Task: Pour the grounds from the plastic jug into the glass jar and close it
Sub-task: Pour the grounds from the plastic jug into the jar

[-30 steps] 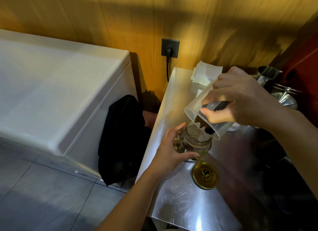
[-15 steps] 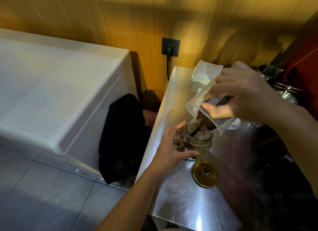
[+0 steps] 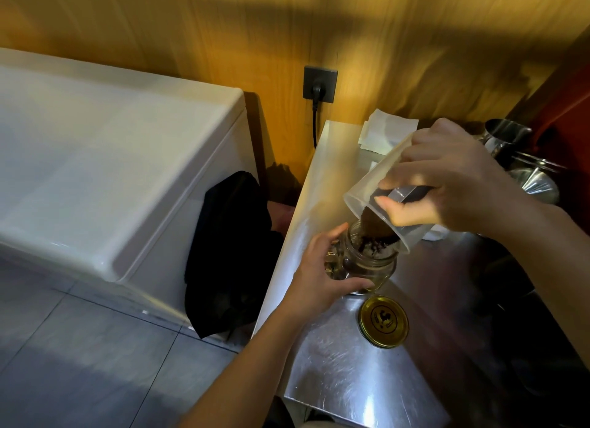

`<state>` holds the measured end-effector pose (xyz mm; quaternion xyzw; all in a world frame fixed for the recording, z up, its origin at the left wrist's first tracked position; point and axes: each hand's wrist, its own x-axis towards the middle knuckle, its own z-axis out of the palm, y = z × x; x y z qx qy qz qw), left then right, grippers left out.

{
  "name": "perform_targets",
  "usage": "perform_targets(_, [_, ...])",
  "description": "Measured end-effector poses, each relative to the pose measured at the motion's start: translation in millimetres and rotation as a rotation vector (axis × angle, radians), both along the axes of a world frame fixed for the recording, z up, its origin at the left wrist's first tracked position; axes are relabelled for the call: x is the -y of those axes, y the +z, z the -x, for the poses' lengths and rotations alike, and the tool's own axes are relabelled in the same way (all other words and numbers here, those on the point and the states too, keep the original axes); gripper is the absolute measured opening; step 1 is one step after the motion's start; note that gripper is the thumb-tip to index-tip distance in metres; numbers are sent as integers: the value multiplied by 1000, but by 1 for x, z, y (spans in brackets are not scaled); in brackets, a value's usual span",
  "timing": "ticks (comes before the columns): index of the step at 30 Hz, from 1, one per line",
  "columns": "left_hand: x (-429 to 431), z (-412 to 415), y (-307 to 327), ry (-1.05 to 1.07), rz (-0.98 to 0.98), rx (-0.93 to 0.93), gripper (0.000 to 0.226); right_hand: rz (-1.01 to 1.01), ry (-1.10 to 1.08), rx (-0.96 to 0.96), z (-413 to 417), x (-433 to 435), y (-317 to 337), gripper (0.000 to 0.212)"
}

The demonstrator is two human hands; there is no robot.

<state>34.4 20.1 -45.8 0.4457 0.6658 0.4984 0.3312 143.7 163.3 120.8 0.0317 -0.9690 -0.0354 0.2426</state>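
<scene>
1. Overhead, head view: right hand (image 3: 453,185) grasps the jug (image 3: 380,197) around its body, thumb along the near side, fingers over the top. Jug is tilted steeply, mouth down and to the left.
2. Brown grounds (image 3: 373,226) are heaped at the lower lip of the jug, directly above the jar (image 3: 367,261) mouth. Some grounds are visible inside the jar neck.
3. Jug rim sits just over the jar opening; whether they touch cannot be told.
4. Left hand (image 3: 319,280) wraps the jar from its left side, thumb across the front, fingers curled behind. Jar stands upright on the table (image 3: 335,370), near the table's left edge.
5. Lid (image 3: 383,320), gold with a dark print, lies flat on the table just in front of the jar, apart from it. Jar is open.
6. Table is bare brushed metal, with glare along the left strip.
7. Far end of table: white paper (image 3: 386,134) against the wall. To the right, a metal cup (image 3: 504,137) and other metal ware (image 3: 536,181), partly in shadow.
8. Left of the table: black cloth (image 3: 230,255) hanging against a white cabinet (image 3: 111,159). Wall socket (image 3: 320,83) with a plugged black cable above the gap.
9. Floor is grey tile.
</scene>
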Motion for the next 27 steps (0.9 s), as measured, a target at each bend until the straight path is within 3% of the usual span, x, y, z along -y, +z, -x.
perform_targets(2, [0, 0, 1, 0, 1, 2, 86, 25, 11, -11, -1, -1, 0, 32])
perform_targets(13, [0, 0, 3, 1, 18, -8, 85, -24, 20, 4, 1, -1, 1, 19])
perform_targets(17, [-1, 1, 2, 5, 18, -18, 84, -48, 16, 61, 2, 0, 1, 27])
perform_targets(27, [-2, 2, -1, 9, 14, -47, 83, -25, 28, 34, 1, -1, 1, 22])
